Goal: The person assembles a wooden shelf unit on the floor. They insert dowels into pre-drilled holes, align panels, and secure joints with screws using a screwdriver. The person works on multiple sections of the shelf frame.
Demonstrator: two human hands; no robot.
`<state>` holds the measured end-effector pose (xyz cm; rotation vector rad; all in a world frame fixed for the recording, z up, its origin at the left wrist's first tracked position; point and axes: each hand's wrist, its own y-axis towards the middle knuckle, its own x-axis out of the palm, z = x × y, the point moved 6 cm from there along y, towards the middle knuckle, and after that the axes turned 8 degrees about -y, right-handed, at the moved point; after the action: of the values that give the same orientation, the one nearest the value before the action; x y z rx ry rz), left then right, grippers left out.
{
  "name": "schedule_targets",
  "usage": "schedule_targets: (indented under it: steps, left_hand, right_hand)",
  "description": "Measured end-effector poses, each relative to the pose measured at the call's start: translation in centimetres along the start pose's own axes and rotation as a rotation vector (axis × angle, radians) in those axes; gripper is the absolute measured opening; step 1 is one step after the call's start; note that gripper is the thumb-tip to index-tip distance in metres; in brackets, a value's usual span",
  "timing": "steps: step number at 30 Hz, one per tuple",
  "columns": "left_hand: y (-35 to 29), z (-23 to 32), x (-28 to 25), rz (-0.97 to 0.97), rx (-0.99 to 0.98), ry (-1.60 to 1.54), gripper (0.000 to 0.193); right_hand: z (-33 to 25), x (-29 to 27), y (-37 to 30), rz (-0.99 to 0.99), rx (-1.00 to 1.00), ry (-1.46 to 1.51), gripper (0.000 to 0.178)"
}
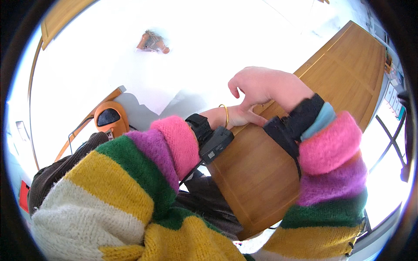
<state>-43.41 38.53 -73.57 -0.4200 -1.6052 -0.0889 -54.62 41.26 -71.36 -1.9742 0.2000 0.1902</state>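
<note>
Partly beneath left hand and right hand: 1 wooden panel.

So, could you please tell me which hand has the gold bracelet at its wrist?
The left hand: a gold bracelet circles its wrist, while the right hand shows none.

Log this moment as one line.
left hand: at board edge | right hand: fingers curled, close to left | held: nothing visible | nearby: orange object
</note>
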Motion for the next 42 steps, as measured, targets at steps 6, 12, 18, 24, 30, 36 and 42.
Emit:
schedule_targets:
  steps: [6,12,18,24,30,36,42]
  left_hand:
    - [0.8,0.0,0.5,-0.015,0.042,-0.106,0.072]
    - [1.3,0.2,0.8,-0.067,0.024,-0.073,0.061]
    - [1.3,0.5,0.6,-0.016,0.037,-0.023,0.061]
    - [0.7,0.8,-0.6,0.190,0.074,0.316,0.061]
    - [-0.1,1.5,0.2,0.052,0.055,0.317,0.077]
    - [-0.2,1.8,0.7,0.046,0.142,0.150,0.069]
    - [0.4,0.6,0.2,0.041,0.053,0.044,0.076]
  right_hand:
    - [4.1,2.3,2.3,-0.160,0.196,-0.137,0.013]
    - [7.3,1.0,-2.4,-0.009,0.305,0.038,0.015]
    - [5.0,-0.9,-9.0,0.032,0.255,-0.197,0.022]
    - [0.0,-0.2,-8.6,-0.059,-0.007,-0.036,0.021]
    - [0.0,-0.5,-4.3,0.137,-0.030,0.022,0.021]
    - [2.0,1.8,0.7,0.012,0.033,-0.075,0.015]
    - [5.9,0.5,-1.9,0.028,0.266,-0.248,0.021]
